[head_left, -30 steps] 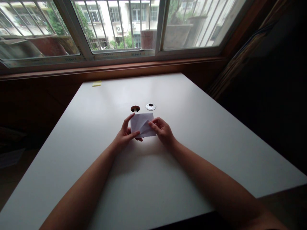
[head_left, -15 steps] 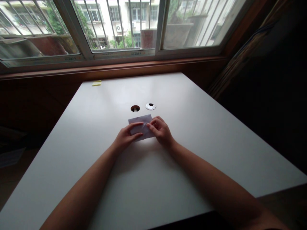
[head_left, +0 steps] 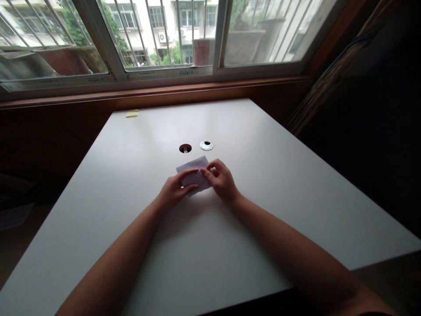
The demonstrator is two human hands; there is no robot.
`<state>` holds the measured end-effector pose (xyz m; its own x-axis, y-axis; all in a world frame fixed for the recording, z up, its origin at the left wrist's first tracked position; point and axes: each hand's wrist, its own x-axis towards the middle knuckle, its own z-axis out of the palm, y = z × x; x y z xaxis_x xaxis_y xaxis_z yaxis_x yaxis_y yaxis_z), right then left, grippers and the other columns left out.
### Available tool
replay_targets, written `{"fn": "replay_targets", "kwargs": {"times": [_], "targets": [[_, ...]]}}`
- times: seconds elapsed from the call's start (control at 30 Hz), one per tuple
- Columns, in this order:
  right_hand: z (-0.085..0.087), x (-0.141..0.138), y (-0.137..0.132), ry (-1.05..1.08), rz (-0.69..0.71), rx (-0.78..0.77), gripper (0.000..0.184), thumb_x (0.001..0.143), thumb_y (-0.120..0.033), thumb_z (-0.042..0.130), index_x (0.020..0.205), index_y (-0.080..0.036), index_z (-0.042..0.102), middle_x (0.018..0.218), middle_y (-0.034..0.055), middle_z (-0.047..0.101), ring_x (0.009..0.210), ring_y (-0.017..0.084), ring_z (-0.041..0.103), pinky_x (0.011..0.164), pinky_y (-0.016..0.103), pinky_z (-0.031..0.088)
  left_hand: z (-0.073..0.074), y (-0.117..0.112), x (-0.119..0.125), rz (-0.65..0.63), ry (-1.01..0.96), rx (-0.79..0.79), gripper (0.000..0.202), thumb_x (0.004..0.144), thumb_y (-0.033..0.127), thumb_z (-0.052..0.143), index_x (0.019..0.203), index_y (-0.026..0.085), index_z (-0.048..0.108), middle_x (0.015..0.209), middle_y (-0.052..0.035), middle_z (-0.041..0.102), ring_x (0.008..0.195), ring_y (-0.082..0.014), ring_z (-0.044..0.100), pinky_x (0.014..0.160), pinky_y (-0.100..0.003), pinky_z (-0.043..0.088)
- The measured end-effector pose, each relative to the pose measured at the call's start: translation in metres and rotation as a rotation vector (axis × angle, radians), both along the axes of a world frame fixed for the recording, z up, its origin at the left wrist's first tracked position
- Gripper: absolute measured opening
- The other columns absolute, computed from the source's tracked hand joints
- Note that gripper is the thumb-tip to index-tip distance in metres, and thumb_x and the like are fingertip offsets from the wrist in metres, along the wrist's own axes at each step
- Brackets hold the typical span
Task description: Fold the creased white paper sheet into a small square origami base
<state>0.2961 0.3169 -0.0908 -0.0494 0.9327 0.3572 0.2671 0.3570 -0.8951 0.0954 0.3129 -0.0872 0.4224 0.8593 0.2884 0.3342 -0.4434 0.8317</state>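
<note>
A small whitish piece of paper [head_left: 193,165], folded or cut to a rough rectangle, is held between my two hands over the table. My left hand [head_left: 174,188] grips its left side, index finger lying across the front and thumb along the lower part. At the right side, my right hand [head_left: 221,179] pinches the paper between thumb and bent fingers. The index fingertip of the left hand is close to the right thumb. Whatever lies behind the paper, including some fingertips, is hidden.
The white table [head_left: 263,210] spreads under both arms. Beyond the paper are a round hole [head_left: 185,149] and a silvery ring cover [head_left: 206,146]. A yellow sticky note [head_left: 132,113] lies near the far left edge. A barred window [head_left: 164,39] stands behind.
The paper has tilted slightly, its right side a little higher. My left index fingertip has slid right, closer to the right thumb. Both hands keep hold of the paper.
</note>
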Motion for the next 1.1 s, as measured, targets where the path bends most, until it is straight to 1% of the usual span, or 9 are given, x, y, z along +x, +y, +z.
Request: {"fn": "replay_targets", "kwargs": {"times": [0.2,0.33,0.47,0.53,0.63,0.77,0.9,1.0,1.1], "targets": [[0.001,-0.001,-0.002,0.022,0.012,-0.047,0.027,0.085,-0.048,0.063,0.086,-0.022,0.053,0.069,-0.0020,0.051,0.059,0.012,0.045,0.051,0.024,0.035,-0.005,-0.001,0.001,0.040,-0.102,-0.050,0.050,0.078,0.036,0.075,0.121,0.023,0.055,0.111,-0.0079,0.065,0.092,-0.0214,0.065,0.074,-0.029,0.052],[-0.001,0.000,-0.003,0.087,0.050,-0.105,0.032,0.084,-0.052,0.063,0.089,-0.023,0.051,0.067,-0.0035,0.051,0.053,0.011,0.044,0.049,0.024,0.033,-0.006,-0.001,0.002,0.022,-0.170,-0.126,0.048,0.077,0.035,0.075,0.118,0.022,0.054,0.110,-0.0080,0.062,0.091,-0.0213,0.063,0.072,-0.029,0.052],[-0.001,0.001,-0.002,0.189,0.112,-0.150,0.033,0.087,-0.056,0.058,0.095,-0.025,0.049,0.063,-0.0051,0.050,0.050,0.012,0.045,0.048,0.025,0.033,-0.004,-0.001,0.003,0.013,-0.283,-0.226,0.048,0.077,0.035,0.076,0.116,0.022,0.052,0.106,-0.0060,0.060,0.084,-0.0182,0.061,0.067,-0.026,0.051],[-0.001,0.002,-0.002,0.229,0.135,-0.138,0.033,0.088,-0.056,0.056,0.098,-0.026,0.049,0.064,-0.0048,0.050,0.053,0.012,0.047,0.050,0.025,0.036,-0.003,0.000,0.004,0.045,-0.342,-0.241,0.049,0.075,0.034,0.077,0.115,0.022,0.052,0.104,-0.0052,0.060,0.084,-0.0174,0.061,0.067,-0.026,0.051],[0.000,0.003,-0.002,0.246,0.161,-0.119,0.031,0.088,-0.053,0.058,0.102,-0.026,0.051,0.067,-0.0042,0.052,0.057,0.013,0.049,0.055,0.026,0.039,-0.003,0.001,0.004,0.089,-0.384,-0.238,0.050,0.075,0.033,0.077,0.117,0.022,0.052,0.105,-0.0050,0.060,0.087,-0.0177,0.060,0.071,-0.026,0.051],[-0.003,0.004,0.001,0.230,0.169,-0.116,0.027,0.087,-0.050,0.060,0.096,-0.024,0.055,0.072,-0.0022,0.055,0.063,0.014,0.051,0.058,0.027,0.041,-0.004,0.001,0.006,0.075,-0.394,-0.242,0.055,0.075,0.033,0.078,0.122,0.023,0.051,0.113,-0.0069,0.059,0.088,-0.0178,0.061,0.073,-0.028,0.052],[-0.005,0.006,0.003,0.184,0.135,-0.107,0.026,0.089,-0.048,0.058,0.089,-0.023,0.057,0.074,-0.0007,0.056,0.065,0.014,0.051,0.059,0.026,0.040,-0.004,0.001,0.008,0.056,-0.424,-0.202,0.068,0.075,0.033,0.077,0.133,0.025,0.042,0.126,-0.0103,0.054,0.100,-0.0209,0.061,0.079,-0.030,0.053],[-0.004,0.008,0.002,0.160,0.147,-0.124,0.027,0.088,-0.048,0.058,0.085,-0.022,0.057,0.071,-0.0008,0.054,0.065,0.014,0.050,0.058,0.026,0.039,-0.004,0.001,0.008,0.078,-0.462,-0.180,0.077,0.074,0.033,0.079,0.137,0.027,0.037,0.122,-0.0095,0.056,0.098,-0.0204,0.062,0.080,-0.030,0.054],[-0.002,0.009,0.000,0.149,0.193,-0.168,0.028,0.087,-0.049,0.059,0.083,-0.022,0.057,0.069,-0.0014,0.052,0.063,0.014,0.049,0.057,0.026,0.038,-0.006,0.004,0.005,0.110,-0.497,-0.199,0.073,0.073,0.033,0.079,0.135,0.028,0.039,0.119,-0.0074,0.056,0.091,-0.0172,0.063,0.077,-0.029,0.054]]}}
